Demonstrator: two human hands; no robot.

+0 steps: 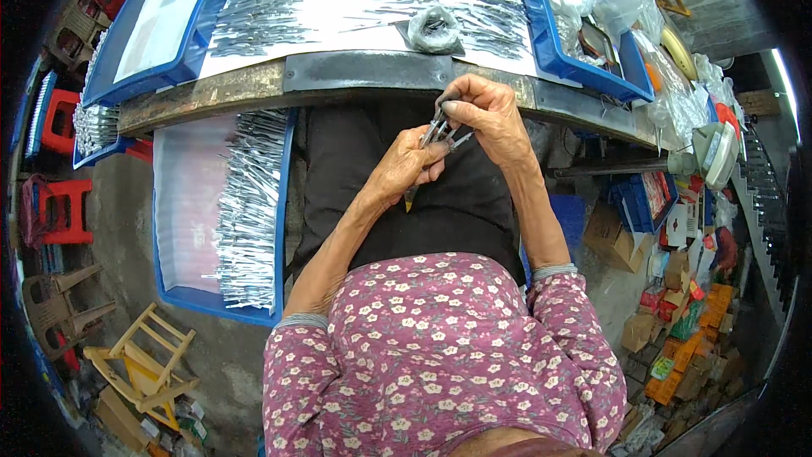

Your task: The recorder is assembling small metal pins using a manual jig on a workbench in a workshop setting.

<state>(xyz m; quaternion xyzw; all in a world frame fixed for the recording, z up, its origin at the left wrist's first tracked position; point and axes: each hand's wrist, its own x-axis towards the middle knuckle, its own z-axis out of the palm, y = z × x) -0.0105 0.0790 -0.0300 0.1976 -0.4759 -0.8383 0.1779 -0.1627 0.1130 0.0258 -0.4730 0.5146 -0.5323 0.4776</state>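
Left hand: the left hand (404,171) is curled shut over the lap, fingers pinching a small metal tool (436,131); a yellowish tip, perhaps its handle, pokes out under the palm.
Right hand: the right hand (486,118) meets it from above, thumb and fingers pinched on the upper end of the same tool, so the two hands touch around it.
What they hold: slim grey metal arms, like tweezers or small clippers; its exact kind is too small to tell.
Below the hands: a dark apron (406,195) across the lap.
To the left of the hands: a blue tray (283,203) on a lower level carries one dense row of silvery metal pieces (249,211), with the rest of its white floor bare.
Just beyond the hands: the worn workbench edge (355,76), then a large blue-rimmed tray (541,42) strewn with loose metal pieces (474,8) and a small grey bag (433,30).
Progress: judging by the filled row beside and the many loose pieces ahead, a fair share looks handled and much remains.
Room: concrete floor, red stools (63,203) and a wooden stool (144,364) far left, cartons (677,338) and plastic bags far right.
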